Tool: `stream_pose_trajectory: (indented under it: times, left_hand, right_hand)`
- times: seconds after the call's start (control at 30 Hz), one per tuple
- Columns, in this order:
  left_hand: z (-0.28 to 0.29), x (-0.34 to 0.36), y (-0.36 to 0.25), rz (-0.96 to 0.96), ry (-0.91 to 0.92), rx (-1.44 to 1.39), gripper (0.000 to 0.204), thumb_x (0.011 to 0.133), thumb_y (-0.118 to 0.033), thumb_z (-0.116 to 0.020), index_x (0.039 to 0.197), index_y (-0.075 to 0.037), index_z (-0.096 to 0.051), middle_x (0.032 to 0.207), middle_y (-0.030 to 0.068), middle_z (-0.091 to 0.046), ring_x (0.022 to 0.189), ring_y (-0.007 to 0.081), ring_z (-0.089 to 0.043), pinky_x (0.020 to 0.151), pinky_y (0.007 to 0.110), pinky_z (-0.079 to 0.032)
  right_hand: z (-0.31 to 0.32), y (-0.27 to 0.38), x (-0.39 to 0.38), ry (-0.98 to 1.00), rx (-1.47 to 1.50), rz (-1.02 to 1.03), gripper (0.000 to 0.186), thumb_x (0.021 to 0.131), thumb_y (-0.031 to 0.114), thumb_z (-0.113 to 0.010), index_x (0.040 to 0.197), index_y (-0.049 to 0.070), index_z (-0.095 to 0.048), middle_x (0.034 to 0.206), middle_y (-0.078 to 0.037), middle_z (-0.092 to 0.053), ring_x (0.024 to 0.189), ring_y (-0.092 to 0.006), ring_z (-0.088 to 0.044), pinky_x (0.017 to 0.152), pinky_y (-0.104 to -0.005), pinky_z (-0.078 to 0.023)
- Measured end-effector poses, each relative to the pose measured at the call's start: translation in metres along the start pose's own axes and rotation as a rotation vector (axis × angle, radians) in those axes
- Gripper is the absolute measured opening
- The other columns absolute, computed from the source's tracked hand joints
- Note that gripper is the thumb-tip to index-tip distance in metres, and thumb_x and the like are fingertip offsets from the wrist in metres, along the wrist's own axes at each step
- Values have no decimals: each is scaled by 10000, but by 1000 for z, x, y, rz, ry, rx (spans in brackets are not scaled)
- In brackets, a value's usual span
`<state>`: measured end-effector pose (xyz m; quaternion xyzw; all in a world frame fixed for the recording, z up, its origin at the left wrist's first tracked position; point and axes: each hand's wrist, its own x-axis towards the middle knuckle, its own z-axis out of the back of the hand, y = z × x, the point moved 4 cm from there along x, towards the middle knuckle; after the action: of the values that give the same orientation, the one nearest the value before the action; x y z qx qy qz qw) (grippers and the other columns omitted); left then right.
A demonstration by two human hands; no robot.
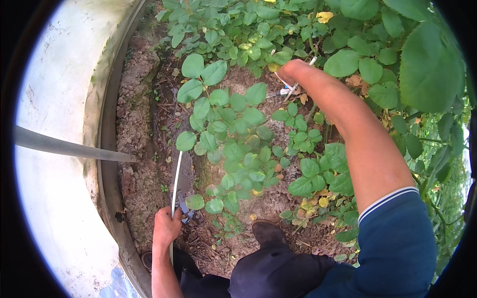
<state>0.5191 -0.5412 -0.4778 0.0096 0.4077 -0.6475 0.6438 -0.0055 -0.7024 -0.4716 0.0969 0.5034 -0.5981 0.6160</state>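
My left hand point(166, 226) is closed around a thin white tube point(176, 181), low on the left side. The tube rises from that fist into the leaves of a green leafy plant point(238, 129) and also runs down past my wrist. My right arm stretches far forward, and my right hand point(290, 72) is bent at the wrist among the plants, its fingers hidden. Close beside it are a pale thin stick point(304, 77) and a small white and blue piece point(286, 91). Whether the right hand holds either one does not show.
Dense leafy bushes point(357, 64) stand ahead and to the right. A curved pale sheet wall point(59, 84) borders the left, with a grey pole point(74, 149) slanting into the soil. Wet dark ground point(186, 174) lies beside the tube. My shoe point(270, 233) rests on the soil.
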Motion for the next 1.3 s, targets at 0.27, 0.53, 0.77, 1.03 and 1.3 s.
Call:
stream_pose_trajectory:
  times: [0.27,0.53,0.77,1.03,1.3]
  left_hand:
    - [1,0,-2,-9,11,-22,258,839,-168,-622,769,79,-602,647,271,-567,617,367,-611,619,427,-467]
    - [2,-1,-3,-9,10,-24,267,842,-177,-617,772,80,-602,655,273,-577,641,374,-625,628,430,-472]
    - [1,-1,-4,6,19,-15,276,843,-180,-615,762,83,-590,667,279,-576,650,378,-621,631,435,-466]
    - [0,0,-4,-8,22,2,271,845,-185,-619,777,77,-603,679,278,-582,668,391,-625,637,435,-470]
    - [0,-1,-8,2,22,15,265,844,-183,-622,779,74,-609,671,274,-579,657,387,-621,633,431,-471]
  right_hand:
    - [4,2,-8,-1,37,7,322,720,112,-706,1025,24,-657,1053,-136,-679,939,-311,-648,773,-406,-525]
    - [-15,-10,20,133,127,40,340,709,106,-720,1030,9,-660,1045,-138,-680,931,-308,-649,767,-411,-526]
    - [-17,-14,28,162,119,34,349,701,96,-726,1034,10,-668,1041,-142,-680,913,-308,-650,763,-412,-526]
    - [-14,-13,20,155,113,11,351,712,83,-709,1055,23,-668,1058,-137,-677,924,-313,-649,766,-414,-526]
    - [-16,-12,23,165,112,6,360,724,70,-701,1077,15,-650,1081,-142,-669,938,-320,-644,765,-415,-530]
